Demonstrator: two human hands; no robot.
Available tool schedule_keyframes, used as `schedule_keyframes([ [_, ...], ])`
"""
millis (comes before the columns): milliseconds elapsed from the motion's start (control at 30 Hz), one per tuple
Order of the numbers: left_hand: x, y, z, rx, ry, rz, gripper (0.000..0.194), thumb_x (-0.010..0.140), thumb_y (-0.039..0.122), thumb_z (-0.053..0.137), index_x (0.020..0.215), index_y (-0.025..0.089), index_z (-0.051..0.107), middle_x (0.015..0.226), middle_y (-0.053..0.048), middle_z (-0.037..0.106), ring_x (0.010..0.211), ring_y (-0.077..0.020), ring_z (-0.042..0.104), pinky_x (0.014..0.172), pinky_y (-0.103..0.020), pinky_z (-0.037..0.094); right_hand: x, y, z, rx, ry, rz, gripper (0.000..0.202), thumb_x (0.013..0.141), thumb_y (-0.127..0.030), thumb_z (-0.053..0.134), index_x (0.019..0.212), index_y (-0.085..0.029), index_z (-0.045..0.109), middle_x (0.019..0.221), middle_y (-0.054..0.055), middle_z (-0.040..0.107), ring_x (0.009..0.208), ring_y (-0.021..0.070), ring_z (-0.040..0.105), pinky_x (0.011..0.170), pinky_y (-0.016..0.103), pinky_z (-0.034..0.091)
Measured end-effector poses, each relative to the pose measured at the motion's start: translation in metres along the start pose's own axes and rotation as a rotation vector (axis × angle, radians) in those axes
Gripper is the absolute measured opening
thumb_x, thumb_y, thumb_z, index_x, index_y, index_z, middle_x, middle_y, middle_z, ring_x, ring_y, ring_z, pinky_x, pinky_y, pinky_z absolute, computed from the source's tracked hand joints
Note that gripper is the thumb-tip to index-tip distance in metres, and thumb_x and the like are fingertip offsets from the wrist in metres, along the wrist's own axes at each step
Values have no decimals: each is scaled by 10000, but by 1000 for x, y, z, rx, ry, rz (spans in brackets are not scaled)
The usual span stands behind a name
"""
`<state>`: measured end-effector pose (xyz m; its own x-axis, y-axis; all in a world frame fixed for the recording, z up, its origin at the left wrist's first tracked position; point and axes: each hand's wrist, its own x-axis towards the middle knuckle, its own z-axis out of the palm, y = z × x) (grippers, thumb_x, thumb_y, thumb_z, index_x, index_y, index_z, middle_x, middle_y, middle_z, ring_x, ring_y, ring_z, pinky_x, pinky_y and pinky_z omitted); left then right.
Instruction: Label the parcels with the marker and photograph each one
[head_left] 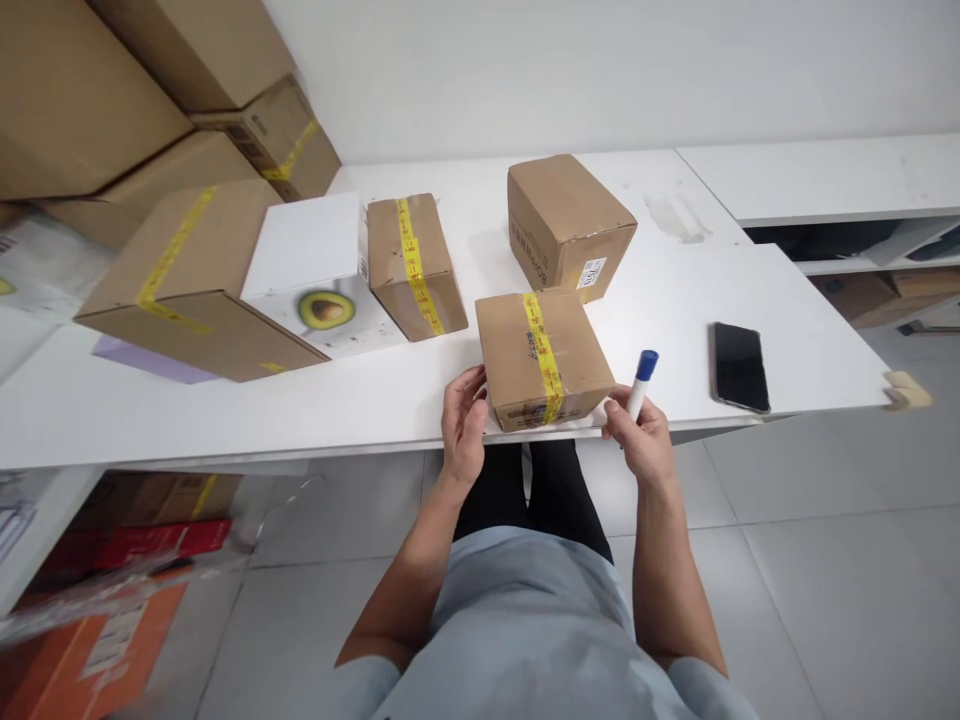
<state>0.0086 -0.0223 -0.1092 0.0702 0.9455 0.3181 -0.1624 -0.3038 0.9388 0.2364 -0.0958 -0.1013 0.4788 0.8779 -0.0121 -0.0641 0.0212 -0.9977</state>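
A small cardboard box (504, 345) with yellow printed tape across its top sits at the front edge of the white table, directly before me. My left hand (463, 425) is at its left side, fingers curved against the lower left corner. At the opposite corner is my right hand (637, 430), its fingers wrapped round a white marker (637, 393) with a blue cap pointing up. The thumb and fingertips of that hand reach to the box's lower right corner. Whether the box's underside touches the table everywhere is hidden.
Behind stands a taller cardboard box (551, 210) with a white label. To the left are a taped box (420, 265), a white avocado box (307, 245) and a larger carton (202, 260). A phone (740, 366) lies right, near the table's padded corner (906, 390). Cartons fill the far left.
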Motion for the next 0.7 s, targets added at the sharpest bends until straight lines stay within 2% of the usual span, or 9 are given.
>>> schedule_keyframes([
  [33,0,3,2,12,14,-8,505,910,605,541,1293,276,525,1377,-115,574,1289,-261,579,1063,-443,496,-1,-2,1,26,21,-5,328,800,-467,719,1010,-213,713,662,-51,602,442,52,391,489,265,456],
  [100,0,9,5,37,36,-1,505,923,609,516,1329,309,495,1416,-99,531,1298,-255,564,1057,-432,497,-2,-9,5,63,69,-31,340,844,-513,658,998,-212,700,685,-47,608,418,37,336,475,261,452],
  [167,0,16,9,99,47,38,492,944,598,486,1356,329,479,1447,-90,482,1328,-256,526,1059,-429,493,-2,-19,12,66,118,-68,359,855,-541,634,1002,-218,689,833,-10,675,420,24,331,472,257,457],
  [267,1,25,15,282,56,199,414,956,528,521,1311,317,543,1419,-85,451,1384,-267,442,1077,-436,476,-3,-33,21,29,181,-150,392,826,-543,673,1069,-236,680,1020,27,705,454,26,376,479,247,463],
  [333,1,30,19,414,57,334,306,947,446,576,1210,296,617,1380,-77,442,1378,-258,426,1105,-446,450,-4,-39,26,-25,203,-184,412,810,-539,693,1091,-238,682,985,19,702,481,42,428,480,240,458],
  [433,2,34,24,533,63,457,151,939,361,599,1027,256,663,1289,-68,464,1266,-216,496,1087,-434,470,-6,-42,31,-122,212,-155,381,798,-542,704,1007,-223,692,778,-23,644,496,71,488,476,239,440],
  [567,5,34,26,565,64,428,134,935,363,581,936,236,626,1172,-75,492,1169,-211,530,933,-378,565,-7,-40,37,-86,193,-105,327,797,-523,704,915,-226,637,680,-60,551,487,72,462,468,230,418],
  [700,8,33,28,532,53,407,118,923,355,575,921,240,603,1148,-69,491,1176,-218,512,928,-376,549,-7,-41,41,-63,179,-144,268,810,-460,682,934,-243,587,783,-53,564,504,58,436,463,218,400],
])
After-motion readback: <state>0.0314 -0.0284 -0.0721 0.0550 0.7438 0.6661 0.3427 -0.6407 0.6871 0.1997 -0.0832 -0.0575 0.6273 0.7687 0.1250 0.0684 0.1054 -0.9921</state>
